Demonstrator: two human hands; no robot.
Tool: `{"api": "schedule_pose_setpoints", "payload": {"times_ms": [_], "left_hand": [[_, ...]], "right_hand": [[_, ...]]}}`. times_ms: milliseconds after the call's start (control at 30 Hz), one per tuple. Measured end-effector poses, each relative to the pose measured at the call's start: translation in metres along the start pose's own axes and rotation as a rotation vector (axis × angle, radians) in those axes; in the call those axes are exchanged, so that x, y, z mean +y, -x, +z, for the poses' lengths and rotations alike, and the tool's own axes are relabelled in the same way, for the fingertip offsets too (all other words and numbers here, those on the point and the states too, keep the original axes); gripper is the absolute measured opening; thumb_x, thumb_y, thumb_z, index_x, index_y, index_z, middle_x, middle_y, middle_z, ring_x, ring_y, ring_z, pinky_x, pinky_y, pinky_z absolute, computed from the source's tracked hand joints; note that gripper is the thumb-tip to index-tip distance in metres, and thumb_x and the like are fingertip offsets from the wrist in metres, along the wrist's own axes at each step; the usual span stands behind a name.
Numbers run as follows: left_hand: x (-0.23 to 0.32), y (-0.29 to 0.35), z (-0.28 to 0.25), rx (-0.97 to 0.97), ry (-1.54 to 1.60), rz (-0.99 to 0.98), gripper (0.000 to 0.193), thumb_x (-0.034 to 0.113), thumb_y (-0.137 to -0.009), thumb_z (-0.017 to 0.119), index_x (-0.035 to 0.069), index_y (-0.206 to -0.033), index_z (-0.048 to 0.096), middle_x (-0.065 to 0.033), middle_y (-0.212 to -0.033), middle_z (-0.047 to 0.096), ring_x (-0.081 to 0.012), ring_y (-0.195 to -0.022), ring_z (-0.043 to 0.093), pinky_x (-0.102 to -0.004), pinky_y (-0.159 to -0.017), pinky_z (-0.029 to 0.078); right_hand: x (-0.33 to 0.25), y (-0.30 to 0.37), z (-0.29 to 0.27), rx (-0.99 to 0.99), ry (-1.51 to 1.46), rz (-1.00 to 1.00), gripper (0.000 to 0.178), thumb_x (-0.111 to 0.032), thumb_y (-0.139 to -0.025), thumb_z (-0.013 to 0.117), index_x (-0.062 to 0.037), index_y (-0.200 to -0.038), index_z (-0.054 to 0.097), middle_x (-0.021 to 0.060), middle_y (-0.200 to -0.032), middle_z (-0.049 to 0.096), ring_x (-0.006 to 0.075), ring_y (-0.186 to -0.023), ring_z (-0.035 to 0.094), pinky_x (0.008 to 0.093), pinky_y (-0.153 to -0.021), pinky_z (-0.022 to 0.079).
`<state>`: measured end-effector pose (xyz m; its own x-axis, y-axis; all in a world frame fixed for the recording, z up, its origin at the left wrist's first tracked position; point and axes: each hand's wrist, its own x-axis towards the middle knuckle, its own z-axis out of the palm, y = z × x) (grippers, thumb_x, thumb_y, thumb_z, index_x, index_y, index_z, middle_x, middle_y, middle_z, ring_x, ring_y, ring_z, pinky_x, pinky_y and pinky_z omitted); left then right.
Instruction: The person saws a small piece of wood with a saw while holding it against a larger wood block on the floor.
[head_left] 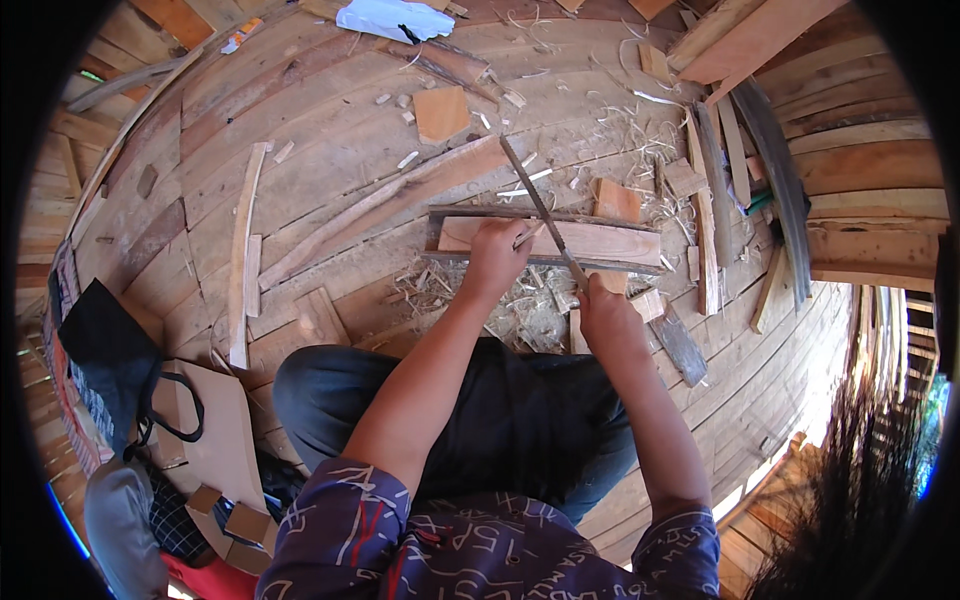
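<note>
One slender tool: dark, straight; long axis slanting up-left, tip at upper centre
Right hand: wrapped round its lower end
Left hand: pinching thin stick

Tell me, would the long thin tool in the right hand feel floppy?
The long thin tool is probably stiff: it looks nearly straight. It might tip forward, since most of it sticks out past the right hand.

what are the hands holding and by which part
The right hand grips a long, narrow dark tool by its near end. The left hand pinches a small thin piece, apparently by its left end.
</note>
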<state>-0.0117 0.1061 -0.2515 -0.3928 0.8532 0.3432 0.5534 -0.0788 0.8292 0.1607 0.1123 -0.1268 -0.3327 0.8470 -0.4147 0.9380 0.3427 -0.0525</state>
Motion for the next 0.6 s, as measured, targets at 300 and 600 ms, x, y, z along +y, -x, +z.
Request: {"api": "schedule_pose_setpoints", "payload": {"times_ms": [300,600], "left_hand": [[0.002,0.0,0.003,-0.028,0.05,0.011,0.013,0.004,-0.073,0.071,0.003,-0.079,0.06,-0.016,-0.068,0.061,-0.0356,-0.072,0.061,-0.0449,-0.068,0.048],[0.029,-0.017,-0.012,0.133,0.078,0.141,0.012,0.003,-0.074,0.071,0.003,-0.079,0.06,-0.0157,-0.072,0.062,-0.035,-0.072,0.061,-0.0439,-0.069,0.049]], "right_hand": [[0.008,0.004,-0.004,0.055,-0.005,-0.016,0.025,-0.031,-0.099,0.051,-0.0056,-0.098,0.051,0.0229,-0.073,0.067,0.0423,-0.07,0.067,0.0523,-0.06,0.055],[-0.005,0.02,-0.039,0.104,-0.017,0.041,0.025,-0.031,-0.1,0.049,-0.0054,-0.098,0.052,0.0251,-0.07,0.064,0.0455,-0.069,0.065,0.0555,-0.06,0.052]]}}
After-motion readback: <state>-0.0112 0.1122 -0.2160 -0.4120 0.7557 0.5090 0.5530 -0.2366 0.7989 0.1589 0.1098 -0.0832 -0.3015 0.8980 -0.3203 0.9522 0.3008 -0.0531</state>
